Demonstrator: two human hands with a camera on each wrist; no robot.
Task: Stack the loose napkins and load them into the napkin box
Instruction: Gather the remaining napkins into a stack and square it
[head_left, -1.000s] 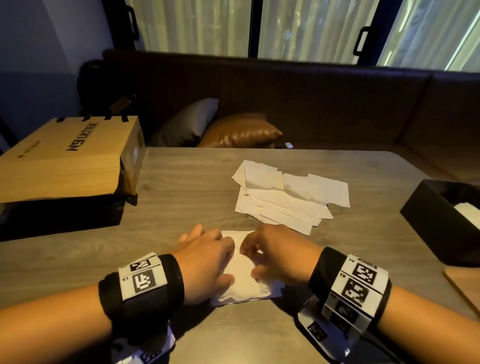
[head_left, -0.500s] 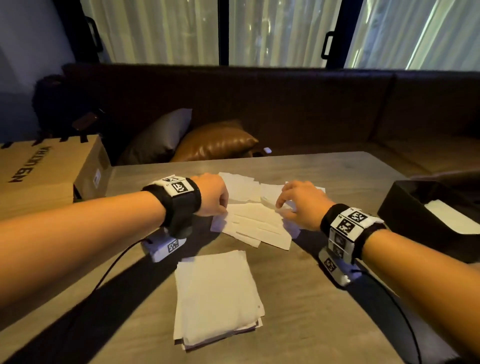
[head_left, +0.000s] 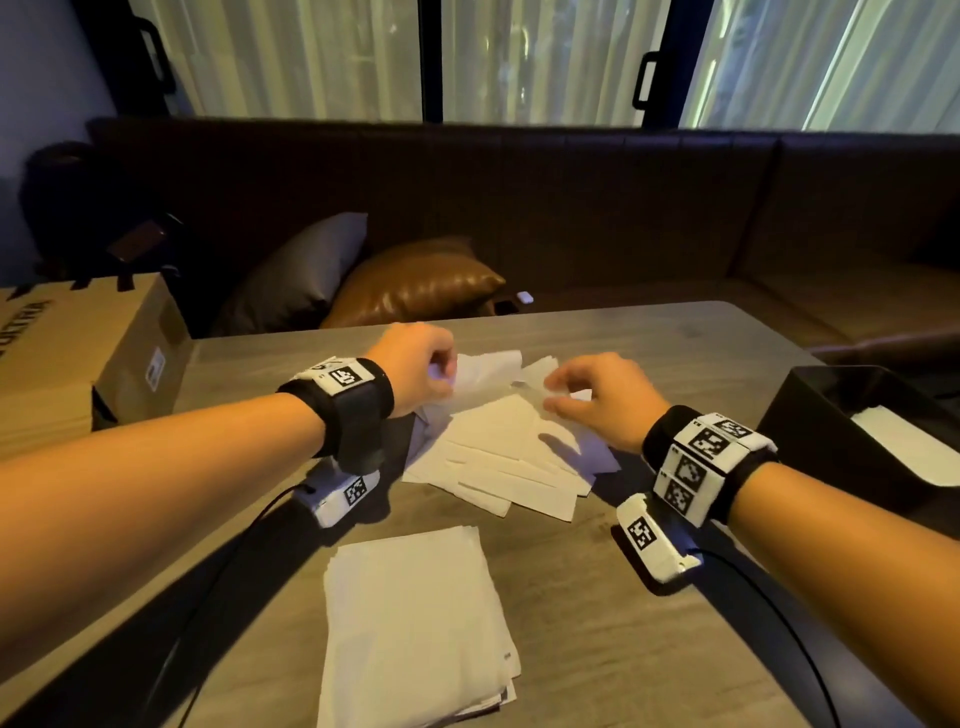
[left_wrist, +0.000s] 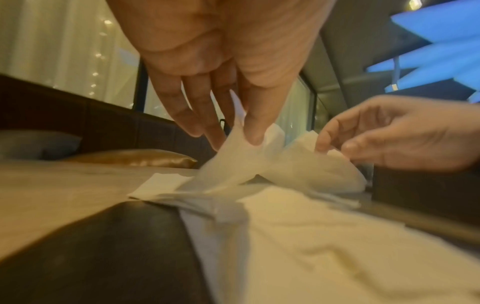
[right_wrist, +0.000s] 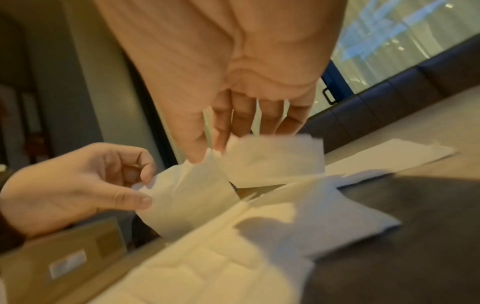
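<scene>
Napkins: my left hand (head_left: 415, 366) is pinching one napkin (head_left: 485, 371) and my right hand (head_left: 605, 397) another (head_left: 540, 371), both lifting off the loose pile (head_left: 498, 457) under my fingers. One squared stack (head_left: 415, 623) is lying behind my wrists; one black napkin box (head_left: 810, 415) is sitting right of my right hand.

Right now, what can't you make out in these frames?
- Napkin box: head view, cut off by the right edge; how full it is cannot be read.
- Left hand grip: head view, its back hides the fingertips; only the wrist views show the lifted napkin.
- Loose napkins: overlapped, blurred in both wrist views; count unclear.
- Cardboard box: print cut off at the left edge.
</scene>
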